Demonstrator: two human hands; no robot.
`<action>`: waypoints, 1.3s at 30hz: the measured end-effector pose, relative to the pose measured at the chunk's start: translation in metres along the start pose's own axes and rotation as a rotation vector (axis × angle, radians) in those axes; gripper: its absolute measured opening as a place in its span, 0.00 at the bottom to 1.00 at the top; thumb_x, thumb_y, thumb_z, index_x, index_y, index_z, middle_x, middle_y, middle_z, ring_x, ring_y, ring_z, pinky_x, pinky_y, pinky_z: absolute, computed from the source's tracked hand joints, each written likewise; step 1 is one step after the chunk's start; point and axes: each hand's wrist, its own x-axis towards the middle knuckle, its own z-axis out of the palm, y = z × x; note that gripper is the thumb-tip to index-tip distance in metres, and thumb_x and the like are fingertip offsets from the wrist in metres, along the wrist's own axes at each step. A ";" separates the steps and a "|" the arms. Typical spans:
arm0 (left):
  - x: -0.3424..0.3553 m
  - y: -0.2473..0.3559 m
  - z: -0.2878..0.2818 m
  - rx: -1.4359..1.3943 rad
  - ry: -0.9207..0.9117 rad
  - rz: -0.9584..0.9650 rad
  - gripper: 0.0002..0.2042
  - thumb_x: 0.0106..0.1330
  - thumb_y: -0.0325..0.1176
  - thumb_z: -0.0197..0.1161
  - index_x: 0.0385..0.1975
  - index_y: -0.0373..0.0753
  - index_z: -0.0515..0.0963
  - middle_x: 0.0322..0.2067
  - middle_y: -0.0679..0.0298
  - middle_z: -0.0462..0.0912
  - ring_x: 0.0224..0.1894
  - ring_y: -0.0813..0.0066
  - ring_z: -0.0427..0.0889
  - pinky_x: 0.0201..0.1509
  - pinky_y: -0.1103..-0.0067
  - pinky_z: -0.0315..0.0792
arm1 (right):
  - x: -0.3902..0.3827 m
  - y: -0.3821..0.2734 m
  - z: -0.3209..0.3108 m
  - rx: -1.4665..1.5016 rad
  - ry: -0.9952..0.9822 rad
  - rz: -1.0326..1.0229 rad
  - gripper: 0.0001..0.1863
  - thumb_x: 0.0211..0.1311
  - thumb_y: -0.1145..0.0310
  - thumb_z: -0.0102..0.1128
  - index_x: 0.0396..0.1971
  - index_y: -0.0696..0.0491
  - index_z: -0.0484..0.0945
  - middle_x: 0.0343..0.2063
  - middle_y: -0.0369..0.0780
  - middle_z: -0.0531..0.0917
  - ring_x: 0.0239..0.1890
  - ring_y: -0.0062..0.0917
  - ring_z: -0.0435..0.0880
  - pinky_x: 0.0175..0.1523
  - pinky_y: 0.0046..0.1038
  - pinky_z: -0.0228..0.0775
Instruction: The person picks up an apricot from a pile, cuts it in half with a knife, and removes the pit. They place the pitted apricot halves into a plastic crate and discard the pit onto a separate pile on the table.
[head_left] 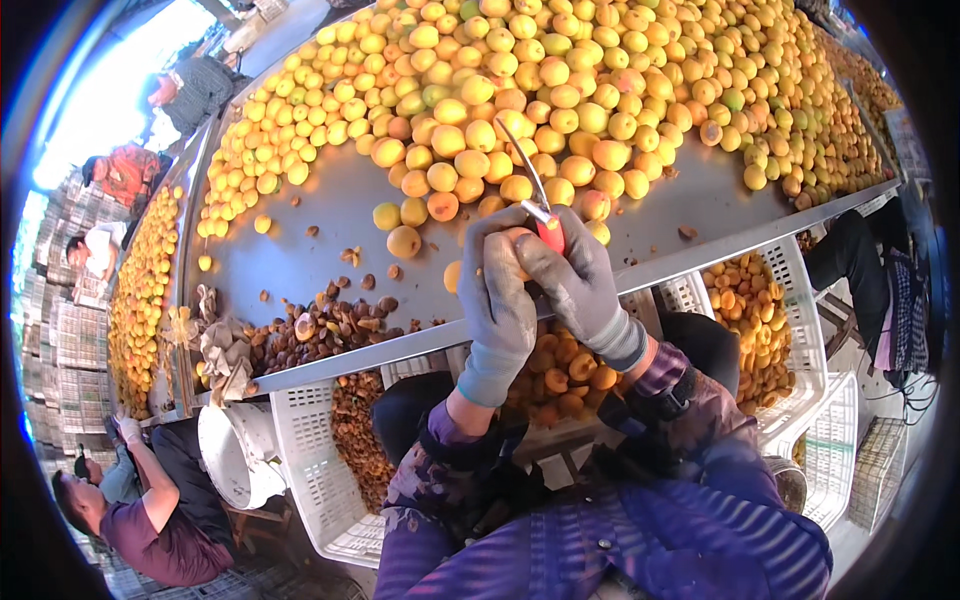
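Left forearm (430,455) and right forearm (685,400) ran forward from torso (600,540), angling inward. Directly ahead of torso, left hand (497,300) and right hand (588,285), both grey-gloved, sat close together, fingers (503,275) curled in grips, right thumb (541,262) angled toward left hand.

This looks like a fruit-processing workshop: a metal desk (340,220) carries a great heap of yellow fruit (560,97) and a pile of brown pits (318,328), with white plastic crates (302,470) of cut fruit (745,325) below its edge. Other people (165,535) are at the left, near stacked crates (80,345).
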 end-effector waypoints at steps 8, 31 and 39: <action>0.005 -0.002 -0.005 -0.177 0.147 -0.186 0.11 0.74 0.36 0.45 0.39 0.35 0.71 0.34 0.66 0.75 0.36 0.82 0.73 0.41 0.84 0.68 | 0.002 0.002 -0.004 -0.165 -0.047 -0.058 0.11 0.63 0.67 0.61 0.39 0.58 0.73 0.26 0.33 0.74 0.30 0.12 0.69 0.36 0.19 0.66; 0.008 0.021 -0.011 -0.638 -0.212 -0.586 0.23 0.64 0.24 0.57 0.60 0.32 0.64 0.41 0.62 0.75 0.35 0.76 0.77 0.35 0.80 0.73 | 0.012 -0.028 -0.030 0.370 0.162 -0.018 0.16 0.70 0.58 0.48 0.26 0.53 0.67 0.12 0.32 0.64 0.11 0.17 0.61 0.16 0.18 0.54; -0.003 0.013 0.002 -0.596 -0.357 -0.582 0.28 0.59 0.19 0.56 0.62 0.32 0.62 0.41 0.64 0.73 0.33 0.80 0.73 0.34 0.84 0.68 | 0.018 -0.035 -0.021 0.401 0.195 -0.187 0.19 0.72 0.53 0.44 0.27 0.53 0.66 0.10 0.31 0.61 0.10 0.16 0.56 0.17 0.20 0.51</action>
